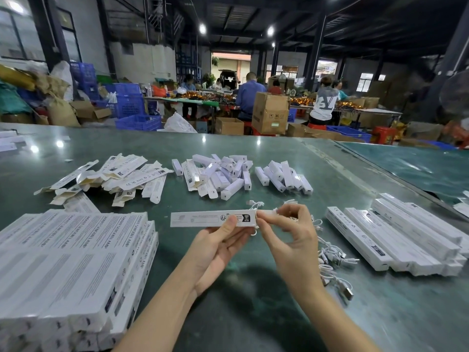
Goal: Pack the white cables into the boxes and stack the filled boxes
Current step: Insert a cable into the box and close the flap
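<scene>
My left hand point(218, 246) grips a long white box point(200, 219) near its right end, holding it level above the green table point(253, 288). My right hand point(289, 232) pinches a coiled white cable point(272, 212) at the box's right opening; part of the cable hangs below that end. Several loose white cables point(335, 262) lie on the table to the right of my right hand. A big stack of filled long boxes point(76, 262) sits at the near left. Another pile of long boxes point(401, 237) lies at the right.
Flat unfolded cartons point(111, 176) are heaped at the back left, small white boxes point(218, 174) in the middle and a short row of them point(284, 177) to their right. A second table point(418, 166) adjoins at the right. People work at far benches.
</scene>
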Tool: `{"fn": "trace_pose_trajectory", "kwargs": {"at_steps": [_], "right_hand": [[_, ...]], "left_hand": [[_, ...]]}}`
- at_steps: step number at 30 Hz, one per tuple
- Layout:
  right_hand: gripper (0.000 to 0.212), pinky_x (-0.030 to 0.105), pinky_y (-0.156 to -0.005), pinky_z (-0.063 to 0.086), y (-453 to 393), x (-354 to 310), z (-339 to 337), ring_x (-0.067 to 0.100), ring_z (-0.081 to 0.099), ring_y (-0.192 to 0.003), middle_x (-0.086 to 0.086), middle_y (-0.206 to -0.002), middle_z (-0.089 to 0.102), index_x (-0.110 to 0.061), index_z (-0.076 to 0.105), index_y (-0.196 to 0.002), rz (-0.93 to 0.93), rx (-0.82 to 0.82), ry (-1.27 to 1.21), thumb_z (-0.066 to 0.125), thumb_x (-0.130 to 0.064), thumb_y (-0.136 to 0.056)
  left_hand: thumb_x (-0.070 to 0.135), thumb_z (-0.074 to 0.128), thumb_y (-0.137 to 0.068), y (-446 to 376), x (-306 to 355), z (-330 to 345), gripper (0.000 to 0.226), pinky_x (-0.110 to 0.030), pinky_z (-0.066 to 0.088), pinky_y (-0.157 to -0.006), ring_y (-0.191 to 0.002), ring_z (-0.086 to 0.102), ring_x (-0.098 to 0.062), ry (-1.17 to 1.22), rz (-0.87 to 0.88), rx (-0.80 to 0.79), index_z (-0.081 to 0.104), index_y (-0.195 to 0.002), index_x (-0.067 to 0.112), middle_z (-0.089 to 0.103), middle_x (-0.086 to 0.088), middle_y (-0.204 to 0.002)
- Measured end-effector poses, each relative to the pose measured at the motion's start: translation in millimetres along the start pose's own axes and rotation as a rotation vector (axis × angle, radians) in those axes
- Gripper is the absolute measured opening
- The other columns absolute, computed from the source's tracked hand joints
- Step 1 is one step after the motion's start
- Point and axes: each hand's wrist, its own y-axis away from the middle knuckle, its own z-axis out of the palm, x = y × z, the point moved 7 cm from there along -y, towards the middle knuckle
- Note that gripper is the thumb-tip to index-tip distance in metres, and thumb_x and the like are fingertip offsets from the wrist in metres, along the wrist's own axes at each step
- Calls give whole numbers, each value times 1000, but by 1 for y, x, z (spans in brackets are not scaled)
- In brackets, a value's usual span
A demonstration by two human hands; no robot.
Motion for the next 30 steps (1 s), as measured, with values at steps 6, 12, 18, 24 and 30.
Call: {"fn": "trace_pose_trajectory", "kwargs": {"at_steps": [6,12,18,24,30], "right_hand": [[23,18,-73,48,3,-12,5,11,60,-78,0,-93,63,-12,72,-98,-115,10,51,72,3,-81],[16,31,-77,53,4,7,10,17,67,-84,0,-91,73,-20,74,-96,204,-43,-263,70,-8,-86],[16,17,-64,51,3,19,16,8,66,-75,9,-91,75,-10,72,-100,415,-104,-486,66,-4,-87],[20,18,-65,51,1,23,15,13,66,-77,10,-92,75,-10,73,-101,463,-136,-532,69,-14,-83],[45,19,-69,51,4,28,22,13,62,-79,12,-96,73,-6,72,-103,623,-171,-700,76,-24,-63]], "left_hand": [[13,60,-84,-1,0,-1,36,-26,58,-79,-97,72,-26,-51,55,19,63,-113,-8,70,-23,-112],[12,60,-84,-1,2,-1,35,-26,58,-78,-98,72,-27,-54,57,20,63,-112,-7,69,-24,-115],[13,61,-83,-1,4,0,30,-25,57,-77,-99,72,-26,-56,60,-10,66,-108,-3,71,-21,-112],[14,62,-81,-2,4,0,32,-24,57,-76,-95,73,-24,-45,51,-10,66,-108,-3,72,-20,-108],[14,60,-82,0,4,1,34,-24,57,-76,-94,73,-22,-50,38,-10,64,-111,-4,73,-19,-108]]}}
